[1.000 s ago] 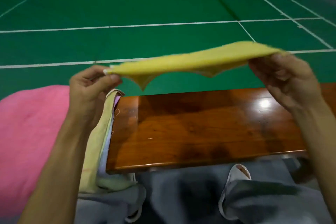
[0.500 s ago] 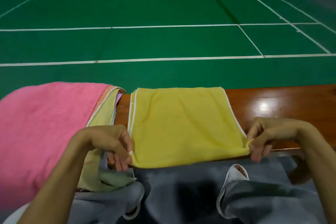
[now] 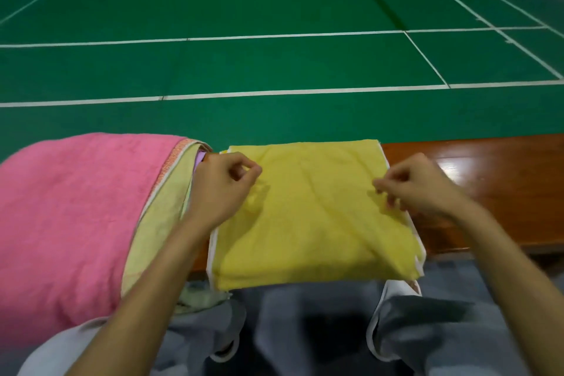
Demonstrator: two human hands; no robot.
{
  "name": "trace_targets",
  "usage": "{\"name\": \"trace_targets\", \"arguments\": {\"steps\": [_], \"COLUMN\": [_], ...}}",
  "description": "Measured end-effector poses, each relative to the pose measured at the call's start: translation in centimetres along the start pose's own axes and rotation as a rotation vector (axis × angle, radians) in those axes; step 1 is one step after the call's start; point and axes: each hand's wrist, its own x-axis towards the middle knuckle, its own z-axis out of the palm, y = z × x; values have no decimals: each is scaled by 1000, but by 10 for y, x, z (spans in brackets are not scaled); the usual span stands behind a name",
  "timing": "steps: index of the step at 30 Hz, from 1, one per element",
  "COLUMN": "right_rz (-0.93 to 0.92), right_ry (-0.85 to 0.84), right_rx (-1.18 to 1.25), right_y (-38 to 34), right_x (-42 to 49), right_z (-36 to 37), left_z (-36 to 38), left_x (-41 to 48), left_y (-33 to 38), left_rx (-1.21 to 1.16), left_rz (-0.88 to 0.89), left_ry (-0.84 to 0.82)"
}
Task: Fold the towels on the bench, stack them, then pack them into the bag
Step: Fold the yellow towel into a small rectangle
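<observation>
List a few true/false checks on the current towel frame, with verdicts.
1. The yellow towel lies on the wooden bench. True.
2. The pink towel sits to the right of the yellow towel. False: it is on its left.
3. The left hand and the right hand are both over the yellow towel. True.
4. The court floor beyond the wooden bench is blue. False: it is green with white lines.
5. The yellow towel's near edge hangs past the wooden bench's front edge. True.

Bench right end bare, free passage. Yellow towel covers middle, far to near edge. Pink towel pile blocks left end.
</observation>
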Motion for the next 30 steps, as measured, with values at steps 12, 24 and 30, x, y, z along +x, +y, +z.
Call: {"name": "trace_targets", "arguments": {"steps": [12, 24, 30], "right_rz": [-351, -77, -88], "right_ry": [-67, 49, 48], "right_rx": [-527, -503, -426], "right_y": [-29, 26, 23], "right_x": [12, 23, 20], "right_z": [125, 83, 81], "left_z": [77, 47, 43], "left_x": [-29, -24, -23], "left_y": [-25, -60, -54], "left_rx": [534, 609, 552], "left_rz": [154, -7, -28], "left_ry": [-313, -185, -223]}}
